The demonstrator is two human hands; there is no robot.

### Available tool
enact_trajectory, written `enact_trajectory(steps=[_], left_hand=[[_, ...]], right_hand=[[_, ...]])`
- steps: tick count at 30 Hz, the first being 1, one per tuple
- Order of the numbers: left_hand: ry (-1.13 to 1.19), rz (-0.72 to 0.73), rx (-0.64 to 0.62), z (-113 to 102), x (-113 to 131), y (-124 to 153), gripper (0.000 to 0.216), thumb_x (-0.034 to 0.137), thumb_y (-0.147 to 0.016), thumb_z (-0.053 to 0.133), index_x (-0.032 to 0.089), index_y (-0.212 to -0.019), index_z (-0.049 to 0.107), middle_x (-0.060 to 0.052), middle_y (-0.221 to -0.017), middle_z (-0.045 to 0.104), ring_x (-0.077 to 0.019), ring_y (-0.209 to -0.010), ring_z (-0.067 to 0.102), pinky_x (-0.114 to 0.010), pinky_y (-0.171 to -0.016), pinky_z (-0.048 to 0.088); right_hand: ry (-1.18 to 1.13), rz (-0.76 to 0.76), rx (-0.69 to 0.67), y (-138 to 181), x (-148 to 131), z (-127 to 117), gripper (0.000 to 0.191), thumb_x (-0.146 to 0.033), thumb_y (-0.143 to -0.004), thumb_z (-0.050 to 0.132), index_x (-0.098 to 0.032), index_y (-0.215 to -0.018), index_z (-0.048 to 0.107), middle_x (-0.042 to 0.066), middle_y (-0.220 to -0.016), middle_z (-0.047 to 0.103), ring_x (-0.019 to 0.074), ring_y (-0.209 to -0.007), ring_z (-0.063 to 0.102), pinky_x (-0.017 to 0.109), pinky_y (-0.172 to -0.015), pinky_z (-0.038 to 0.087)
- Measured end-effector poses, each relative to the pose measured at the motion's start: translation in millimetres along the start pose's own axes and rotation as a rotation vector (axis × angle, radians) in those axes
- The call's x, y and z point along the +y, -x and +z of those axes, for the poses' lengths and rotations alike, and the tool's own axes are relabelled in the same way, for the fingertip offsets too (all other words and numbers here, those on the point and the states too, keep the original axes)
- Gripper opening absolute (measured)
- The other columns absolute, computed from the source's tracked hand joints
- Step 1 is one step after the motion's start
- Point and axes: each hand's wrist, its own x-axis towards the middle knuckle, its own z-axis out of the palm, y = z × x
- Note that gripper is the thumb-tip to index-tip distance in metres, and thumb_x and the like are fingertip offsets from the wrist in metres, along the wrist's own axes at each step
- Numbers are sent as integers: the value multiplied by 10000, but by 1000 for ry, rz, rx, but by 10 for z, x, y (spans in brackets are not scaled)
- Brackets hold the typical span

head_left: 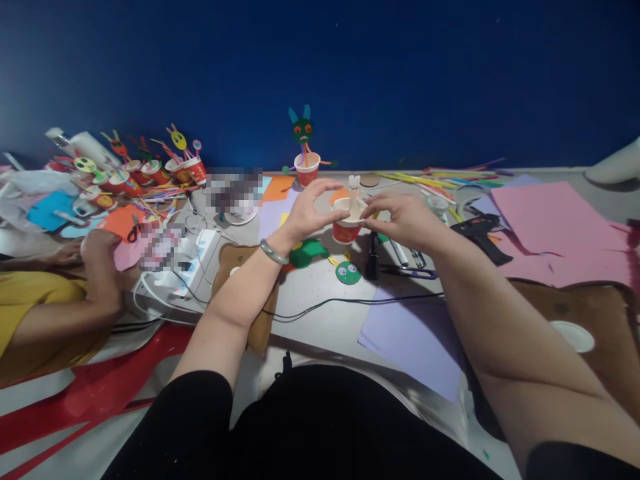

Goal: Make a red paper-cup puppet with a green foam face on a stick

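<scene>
A small red and white paper cup (346, 227) is held above the table between both my hands. My left hand (309, 208), with a green bangle at the wrist, curls around the cup's left rim. My right hand (403, 217) pinches the right rim beside a pale flat stick (354, 197) standing up in the cup. Under the cup lie a green paper shape (307, 252) and a green round face with eyes (348, 272).
A finished cup figure with a green face (306, 157) stands at the back wall. Several more cup figures (150, 170) crowd the far left. A black glue gun (480, 233), pink paper (550, 227), purple paper (415, 333), a power strip (197, 260) and another person's arm (75, 280) lie around.
</scene>
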Motion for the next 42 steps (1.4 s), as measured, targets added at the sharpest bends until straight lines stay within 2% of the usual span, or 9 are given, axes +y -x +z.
enact_trajectory(steps=[7,12,15,18,21,24,29,32,42], left_hand=[[-60,8,-76,176,174,36,480,694,-1083,787,221,-1061,862,-107,-1132,900,-276,-1107,810,-421,-1043,602],[-117,-112,-164,185,235,2,348,533,-1065,828,209,-938,836,-52,-917,848,-228,-914,752,-364,-890,549],[-234,-152,-220,175,258,-11,364,506,-1054,825,207,-849,795,-45,-844,778,-231,-890,695,-389,-912,527],[-297,-150,-180,177,260,-14,371,517,-1025,861,213,-833,769,-87,-1053,786,-281,-1087,700,-443,-1038,533],[-237,-200,-123,175,266,-20,306,435,-955,918,208,-836,751,-109,-1230,762,-304,-1189,694,-446,-1064,548],[-123,-260,-154,151,306,-32,234,289,-890,905,202,-786,714,-66,-1076,753,-252,-1054,681,-394,-980,541],[-22,-438,-235,97,399,-47,303,281,-934,849,206,-723,645,33,-715,576,-170,-756,522,-355,-781,399],[-35,-469,-236,89,423,-53,342,251,-925,857,212,-689,612,45,-670,507,-159,-726,462,-359,-755,347],[-77,-379,-260,85,435,-70,460,251,-957,809,232,-610,508,20,-655,474,-170,-733,475,-376,-760,401]], right_hand=[[48,-35,-126,6,-97,138,214,-332,-990,707,-276,-996,914,113,-1254,893,356,-1176,833,509,-1093,632],[74,-35,-144,6,-93,162,205,-317,-977,711,-261,-997,907,119,-1202,890,334,-1094,833,478,-1041,636],[60,-35,-140,10,-105,167,196,-325,-974,730,-261,-1035,904,109,-1182,899,328,-1075,837,467,-1042,645],[26,7,-125,13,-116,164,232,-309,-940,755,-258,-1124,888,114,-1189,913,355,-1117,852,496,-1070,664],[-33,70,-90,9,-98,166,309,-291,-883,797,-261,-1187,840,124,-1211,918,375,-1153,865,521,-1064,690],[-98,126,-48,-8,-32,173,348,-296,-845,846,-269,-1188,798,125,-1194,917,378,-1148,874,532,-1046,704],[-97,275,7,-44,119,110,236,-304,-812,882,-263,-1030,798,86,-1008,893,339,-965,861,485,-923,699],[-137,334,-40,-47,154,48,100,-336,-863,861,-263,-888,798,58,-861,854,296,-840,819,443,-847,669],[-200,295,-5,-61,90,158,175,-422,-842,865,-248,-836,849,30,-716,794,231,-701,735,360,-688,602]])
